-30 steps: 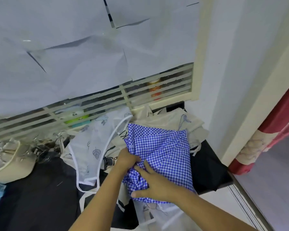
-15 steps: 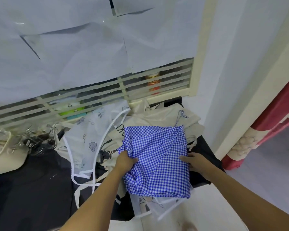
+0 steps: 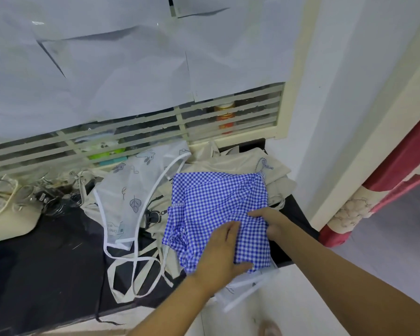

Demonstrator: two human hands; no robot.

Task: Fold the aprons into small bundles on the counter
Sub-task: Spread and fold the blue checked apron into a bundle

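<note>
A blue-and-white checked apron [image 3: 216, 202] lies partly folded on top of a heap of aprons at the right end of the black counter [image 3: 46, 263]. My left hand [image 3: 221, 253] rests flat on its lower middle, fingers straight and pointing right. Just to the right, my right hand [image 3: 269, 221] grips the apron's right side, with one finger over the cloth and the others curled at its edge. Under and beside it lie a white leaf-print apron [image 3: 131, 195] with white straps and a beige apron [image 3: 240, 163].
A cream bowl-like container [image 3: 10, 219] and metal rings sit at the counter's left. A slatted window grille [image 3: 155, 132] runs behind the heap. The white wall [image 3: 349, 117] bounds the counter on the right, with a red curtain [image 3: 398, 166] beyond. One white apron [image 3: 247, 287] hangs over the front edge.
My left hand has let go of the checked apron's left edge and moved right to lie flat on it. My right hand has shifted inward from the right edge.
</note>
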